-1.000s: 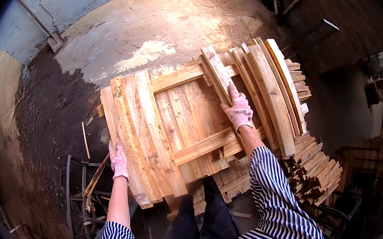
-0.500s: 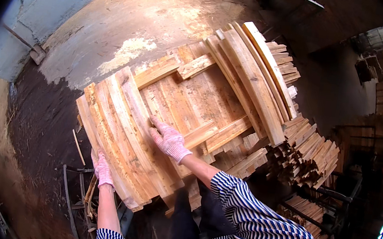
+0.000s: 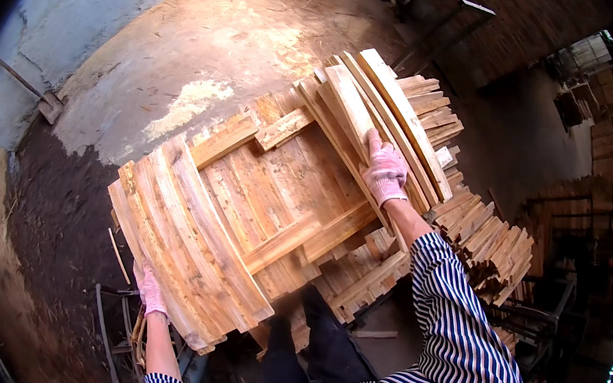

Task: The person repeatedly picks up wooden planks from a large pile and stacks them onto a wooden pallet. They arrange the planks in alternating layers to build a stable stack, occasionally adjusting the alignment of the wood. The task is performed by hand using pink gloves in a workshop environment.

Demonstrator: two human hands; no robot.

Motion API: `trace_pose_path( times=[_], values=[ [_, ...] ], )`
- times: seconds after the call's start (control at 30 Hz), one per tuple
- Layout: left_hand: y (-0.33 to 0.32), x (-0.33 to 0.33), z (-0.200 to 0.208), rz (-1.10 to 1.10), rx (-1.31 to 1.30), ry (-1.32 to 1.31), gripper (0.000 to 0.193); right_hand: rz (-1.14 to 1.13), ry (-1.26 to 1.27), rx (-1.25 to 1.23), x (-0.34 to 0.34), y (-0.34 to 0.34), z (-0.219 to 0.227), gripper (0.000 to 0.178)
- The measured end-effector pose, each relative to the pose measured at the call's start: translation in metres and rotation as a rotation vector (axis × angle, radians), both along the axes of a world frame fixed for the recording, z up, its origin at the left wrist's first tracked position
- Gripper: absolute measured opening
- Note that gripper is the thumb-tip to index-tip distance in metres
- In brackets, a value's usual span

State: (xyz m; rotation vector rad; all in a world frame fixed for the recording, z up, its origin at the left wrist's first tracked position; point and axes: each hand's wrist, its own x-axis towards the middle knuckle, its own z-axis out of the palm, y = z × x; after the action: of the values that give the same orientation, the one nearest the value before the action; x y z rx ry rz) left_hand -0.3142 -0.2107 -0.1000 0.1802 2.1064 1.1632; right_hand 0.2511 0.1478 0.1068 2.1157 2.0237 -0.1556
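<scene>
Both of my hands wear pinkish-white gloves. My left hand [image 3: 150,291] rests against the outer edge of the left row of wooden boards [image 3: 191,246], its fingers lying along the wood and partly hidden. At the right row, my right hand [image 3: 385,172] is closed round a pale board [image 3: 348,96], which sits at a slant against the boards beside it. Under both rows lies a layer of flat boards [image 3: 267,194], with short crosspieces [image 3: 280,246] between the rows.
Bundled wood pieces [image 3: 489,243] are heaped beyond the stack on the right. A metal frame [image 3: 106,328] stands near my left forearm. A long-handled tool [image 3: 47,105] leans at the pale wall [image 3: 56,34]. Sawdust [image 3: 190,106] is spread on the floor.
My right hand has moved from the left row across to the right row and taken hold of a board there. My left hand stays at the left edge, slightly lower in view.
</scene>
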Motion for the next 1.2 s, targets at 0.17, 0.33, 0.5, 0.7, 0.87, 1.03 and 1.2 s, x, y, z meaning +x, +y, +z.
trace_pose_path(
  times=[0.17,0.33,0.5,0.7,0.87,1.03,1.2],
  values=[
    [0.010,0.026,0.013,0.024,0.041,0.022,0.057,0.034,-0.008,0.014,-0.012,-0.017,-0.006,0.077],
    [0.004,0.014,0.023,0.052,0.191,0.113,0.051,0.153,0.271,0.050,-0.123,-0.084,-0.012,0.082],
    [0.025,0.028,0.027,0.101,0.132,0.031,0.052,0.252,0.487,-0.232,-0.253,-0.148,-0.045,0.061],
    [0.028,0.050,0.039,0.048,0.110,-0.020,0.058,0.245,0.254,0.063,-0.155,-0.096,-0.079,0.085],
    [0.032,0.045,0.032,0.080,0.132,-0.093,0.060,0.252,-0.235,0.249,0.006,0.000,-0.101,0.071],
    [0.016,0.040,0.042,0.112,0.090,-0.108,0.054,0.206,0.128,0.053,-0.026,-0.006,-0.063,0.081],
    [0.016,0.035,0.043,0.079,0.106,0.055,0.059,-0.226,1.665,-0.441,-0.062,-0.035,-0.080,0.091]
  ],
)
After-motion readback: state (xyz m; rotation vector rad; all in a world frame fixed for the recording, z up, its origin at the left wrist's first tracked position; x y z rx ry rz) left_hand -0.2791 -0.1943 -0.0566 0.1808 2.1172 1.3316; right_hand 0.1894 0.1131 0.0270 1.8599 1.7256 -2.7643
